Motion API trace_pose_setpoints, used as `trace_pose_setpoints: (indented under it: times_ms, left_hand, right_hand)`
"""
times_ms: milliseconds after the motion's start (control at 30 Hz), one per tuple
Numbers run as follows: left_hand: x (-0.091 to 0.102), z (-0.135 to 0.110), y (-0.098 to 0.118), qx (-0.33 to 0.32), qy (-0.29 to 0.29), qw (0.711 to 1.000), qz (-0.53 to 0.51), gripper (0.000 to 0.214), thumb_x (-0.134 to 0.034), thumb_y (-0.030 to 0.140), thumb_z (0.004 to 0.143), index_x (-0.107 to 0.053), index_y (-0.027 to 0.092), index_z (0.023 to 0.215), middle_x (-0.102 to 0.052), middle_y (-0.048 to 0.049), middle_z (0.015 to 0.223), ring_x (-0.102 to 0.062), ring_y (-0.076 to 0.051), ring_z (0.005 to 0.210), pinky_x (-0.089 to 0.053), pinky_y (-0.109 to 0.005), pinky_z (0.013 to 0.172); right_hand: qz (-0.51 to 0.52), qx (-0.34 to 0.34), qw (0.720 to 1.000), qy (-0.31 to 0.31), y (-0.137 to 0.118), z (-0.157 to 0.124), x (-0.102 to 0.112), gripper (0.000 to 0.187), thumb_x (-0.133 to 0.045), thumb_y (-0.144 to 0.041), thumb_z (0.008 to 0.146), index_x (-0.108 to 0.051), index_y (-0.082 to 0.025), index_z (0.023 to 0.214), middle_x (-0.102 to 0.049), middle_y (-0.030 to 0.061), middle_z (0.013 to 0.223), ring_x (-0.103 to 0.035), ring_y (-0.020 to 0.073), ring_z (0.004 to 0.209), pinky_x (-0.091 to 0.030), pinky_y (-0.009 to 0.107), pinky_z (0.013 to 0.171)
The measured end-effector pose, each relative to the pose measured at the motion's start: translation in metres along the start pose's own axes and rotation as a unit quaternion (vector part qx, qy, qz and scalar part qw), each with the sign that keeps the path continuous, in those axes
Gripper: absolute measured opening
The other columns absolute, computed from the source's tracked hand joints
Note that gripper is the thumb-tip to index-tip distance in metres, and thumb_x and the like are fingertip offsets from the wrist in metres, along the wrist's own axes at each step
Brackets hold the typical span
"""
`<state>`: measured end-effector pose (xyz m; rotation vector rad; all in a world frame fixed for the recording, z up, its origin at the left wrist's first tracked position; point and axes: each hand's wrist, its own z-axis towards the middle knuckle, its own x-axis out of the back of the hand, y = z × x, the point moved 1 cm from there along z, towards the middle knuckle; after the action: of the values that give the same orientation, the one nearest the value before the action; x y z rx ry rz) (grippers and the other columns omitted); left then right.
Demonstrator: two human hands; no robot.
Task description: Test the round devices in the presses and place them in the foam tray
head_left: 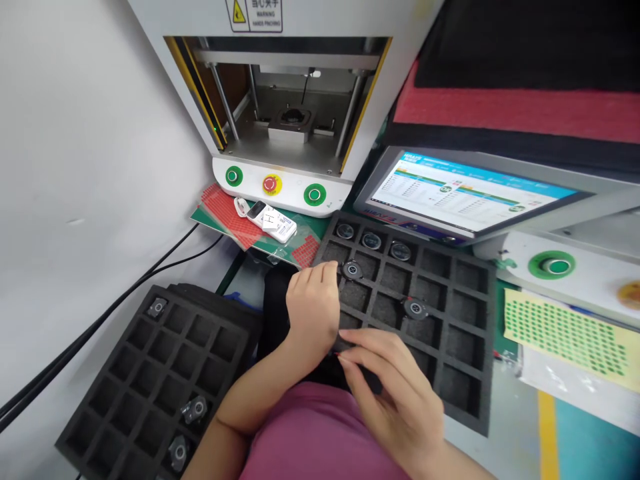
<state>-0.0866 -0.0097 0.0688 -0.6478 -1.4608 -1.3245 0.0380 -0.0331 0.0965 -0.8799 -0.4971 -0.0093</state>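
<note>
Grip status: the right grip (400,400) has thumb and forefinger drawn close together, with a small red piece (337,355) at the thumb tip; I cannot determine whether it is pinched firmly. The left grip (314,307) is curled, its far fingertips hidden. One watch body (353,270) sits just beside those fingertips, over the foam tray (488,360); whether it is held, I cannot confirm.

Procedure: I judge the step in hand to be fine handling of the red piece. Keep the left grip steady, take the piece by its edge only, and use light pressure — it could stick or fold if squeezed.

Inventory, working outward:
- Foam tray: two watch bodies, counting the one beside the left grip, and three round discs (371,241) in the far row.
- Second foam tray (104,373), to the left: three wrapped watch parts (194,409) clearly visible; a possible fourth is cut off at the lower edge.
- Press (340,17): two green buttons (315,194), one red stop button (271,184), one fixture (290,133).
- Beyond the tray: one handheld device (280,227), one monitor (470,190), one sheet of green dots (570,340).
</note>
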Motion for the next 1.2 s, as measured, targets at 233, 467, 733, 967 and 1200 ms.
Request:
trace_pose_setpoints:
  times_ms: [233, 467, 733, 967, 1200]
  left_hand:
    - [-0.038, 0.019, -0.021, 0.020, -0.073, 0.995, -0.064, 0.019, -0.053, 0.014, 0.092, -0.069, 0.017, 0.101, -0.075, -0.0072, 0.092, -0.070, -0.020, 0.085, -0.051, -0.030, 0.077]
    - [-0.083, 0.047, -0.010, 0.028, -0.102, 0.986, -0.132, 0.024, -0.074, 0.020, 0.078, -0.065, 0.013, 0.099, -0.067, -0.0118, 0.100, -0.066, -0.025, 0.094, -0.050, -0.034, 0.083]
    - [-0.081, 0.043, 0.004, 0.029, -0.113, 0.951, -0.287, 0.012, -0.062, 0.010, 0.081, -0.054, 0.017, 0.087, -0.066, -0.0043, 0.086, -0.069, -0.019, 0.085, -0.055, -0.033, 0.078]
    - [-0.021, -0.001, 0.041, -0.009, -0.156, 0.906, -0.394, 0.014, -0.059, 0.016, 0.077, -0.056, 0.017, 0.091, -0.065, 0.0019, 0.069, -0.067, -0.013, 0.059, -0.053, -0.021, 0.053]
    - [0.007, -0.023, 0.059, -0.075, -0.126, 0.895, -0.421, 0.021, -0.063, 0.020, 0.082, -0.070, 0.016, 0.101, -0.068, -0.0029, 0.077, -0.061, -0.013, 0.064, -0.050, -0.022, 0.060]
  right_hand:
    - [0.021, -0.095, 0.990, 0.099, 0.027, -0.025, 0.019, 0.016, -0.062, -0.007, 0.083, -0.066, -0.022, 0.085, -0.070, 0.0056, 0.085, -0.067, 0.0203, 0.075, -0.055, 0.033, 0.065]
    - [0.097, -0.182, 0.957, 0.205, 0.039, -0.024, 0.034, 0.012, -0.062, -0.015, 0.085, -0.067, -0.021, 0.075, -0.070, 0.0058, 0.080, -0.066, 0.0188, 0.072, -0.055, 0.029, 0.063]
    - [0.197, -0.223, 0.926, 0.232, 0.050, -0.019, 0.041, 0.011, -0.068, -0.014, 0.079, -0.067, -0.020, 0.070, -0.066, 0.0037, 0.071, -0.065, 0.0164, 0.068, -0.055, 0.024, 0.059]
    - [0.341, -0.264, 0.875, 0.221, 0.045, -0.019, 0.043, 0.009, -0.069, -0.016, 0.080, -0.069, -0.018, 0.071, -0.061, 0.0007, 0.068, -0.061, 0.0115, 0.048, -0.053, 0.020, 0.041]
    - [0.414, -0.269, 0.837, 0.236, 0.034, -0.016, 0.045, 0.013, -0.074, -0.022, 0.080, -0.070, -0.019, 0.067, -0.059, -0.0023, 0.062, -0.057, 0.0069, 0.044, -0.052, 0.015, 0.043]
